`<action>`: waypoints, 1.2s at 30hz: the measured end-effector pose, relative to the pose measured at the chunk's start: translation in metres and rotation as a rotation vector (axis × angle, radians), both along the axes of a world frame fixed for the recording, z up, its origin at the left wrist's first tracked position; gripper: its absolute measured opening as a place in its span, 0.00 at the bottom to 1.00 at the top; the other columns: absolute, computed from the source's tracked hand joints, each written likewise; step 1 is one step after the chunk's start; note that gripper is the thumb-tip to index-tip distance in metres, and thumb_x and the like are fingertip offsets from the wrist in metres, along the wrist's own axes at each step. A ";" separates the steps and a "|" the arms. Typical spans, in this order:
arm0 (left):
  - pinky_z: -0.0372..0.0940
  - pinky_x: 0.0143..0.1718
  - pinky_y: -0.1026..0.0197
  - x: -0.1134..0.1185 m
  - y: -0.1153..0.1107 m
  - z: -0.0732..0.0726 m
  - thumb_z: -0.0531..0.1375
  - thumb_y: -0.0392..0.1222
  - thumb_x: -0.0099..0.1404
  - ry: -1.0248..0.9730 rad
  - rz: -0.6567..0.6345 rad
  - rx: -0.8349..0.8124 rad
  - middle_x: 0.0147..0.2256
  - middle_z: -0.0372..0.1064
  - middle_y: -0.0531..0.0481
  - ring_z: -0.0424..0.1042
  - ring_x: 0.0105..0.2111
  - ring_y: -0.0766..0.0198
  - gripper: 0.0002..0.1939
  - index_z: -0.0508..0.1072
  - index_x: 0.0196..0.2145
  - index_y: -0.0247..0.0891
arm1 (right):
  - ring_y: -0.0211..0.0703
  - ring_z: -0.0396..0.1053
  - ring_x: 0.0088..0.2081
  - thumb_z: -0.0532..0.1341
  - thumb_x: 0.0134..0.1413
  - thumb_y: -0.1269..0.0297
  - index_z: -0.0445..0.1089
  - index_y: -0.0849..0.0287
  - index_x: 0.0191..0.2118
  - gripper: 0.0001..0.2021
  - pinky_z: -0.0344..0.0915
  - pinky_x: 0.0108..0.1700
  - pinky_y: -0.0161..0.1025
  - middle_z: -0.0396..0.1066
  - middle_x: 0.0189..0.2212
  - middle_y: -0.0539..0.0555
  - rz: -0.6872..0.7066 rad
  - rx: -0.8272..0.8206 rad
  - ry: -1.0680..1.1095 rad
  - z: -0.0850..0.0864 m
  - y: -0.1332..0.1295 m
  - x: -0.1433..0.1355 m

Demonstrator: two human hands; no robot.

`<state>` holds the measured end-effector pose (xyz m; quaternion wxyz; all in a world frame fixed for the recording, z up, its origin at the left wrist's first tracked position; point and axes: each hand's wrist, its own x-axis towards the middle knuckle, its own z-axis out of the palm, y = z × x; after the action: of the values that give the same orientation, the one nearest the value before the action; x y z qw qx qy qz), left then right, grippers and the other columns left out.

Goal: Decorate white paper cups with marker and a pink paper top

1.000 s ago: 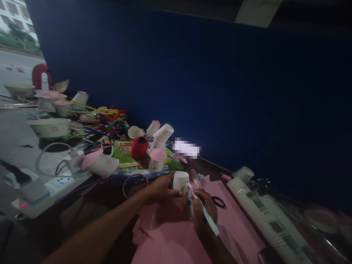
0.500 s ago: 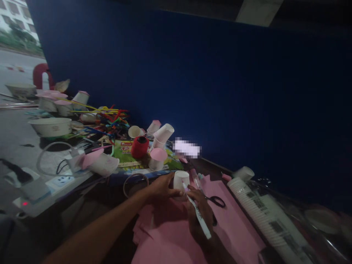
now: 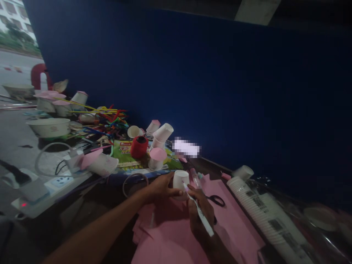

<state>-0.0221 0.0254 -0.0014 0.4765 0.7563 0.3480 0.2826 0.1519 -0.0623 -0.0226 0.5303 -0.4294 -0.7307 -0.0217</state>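
A white paper cup [image 3: 180, 179] stands upside down over pink paper [image 3: 173, 234], steadied by my left hand [image 3: 162, 187], whose fingers wrap its left side and whose thumb lies across its front. My right hand [image 3: 202, 211] is closed around a white marker [image 3: 202, 216] with a light purple end near the tip. The marker's tip is at the cup's right front side, where a small mark shows. Beneath and beside my right hand lie black-handled scissors [image 3: 217, 200], their blades mostly hidden.
A long sleeve of stacked paper cups [image 3: 255, 212] lies at right. Behind my left hand are a red yarn spool [image 3: 139, 147] and a cup with a pink paper top [image 3: 157, 158]. Colourful pipe cleaners [image 3: 112, 119], a paper bowl [image 3: 49, 127] and a power strip [image 3: 52, 187] sit at left.
The marker's tip has shifted slightly on the cup, and a small mark is now visible there. My left hand keeps its hold on the cup.
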 end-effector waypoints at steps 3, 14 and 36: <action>0.65 0.42 0.57 0.000 0.000 0.000 0.66 0.45 0.51 -0.009 0.008 -0.009 0.45 0.72 0.43 0.70 0.43 0.53 0.27 0.67 0.48 0.34 | 0.44 0.72 0.43 0.53 0.58 0.70 0.66 0.57 0.45 0.10 0.71 0.43 0.43 0.72 0.41 0.57 -0.050 -0.025 0.041 0.002 -0.001 0.000; 0.65 0.41 0.59 -0.001 -0.003 0.002 0.64 0.42 0.51 0.000 0.022 -0.035 0.42 0.72 0.47 0.70 0.40 0.56 0.25 0.67 0.48 0.35 | 0.40 0.70 0.31 0.53 0.60 0.63 0.68 0.58 0.41 0.09 0.69 0.33 0.37 0.71 0.32 0.53 -0.120 -0.167 0.302 0.000 -0.004 0.000; 0.64 0.44 0.56 0.002 0.000 0.000 0.63 0.51 0.56 -0.125 -0.025 -0.023 0.45 0.70 0.44 0.69 0.44 0.55 0.27 0.65 0.50 0.35 | 0.51 0.68 0.50 0.50 0.62 0.66 0.64 0.58 0.53 0.16 0.67 0.49 0.52 0.69 0.46 0.60 0.115 0.046 0.064 0.005 0.003 -0.001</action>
<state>-0.0200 0.0251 -0.0010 0.5094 0.7359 0.3115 0.3192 0.1509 -0.0592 -0.0179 0.5636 -0.3748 -0.7361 0.0060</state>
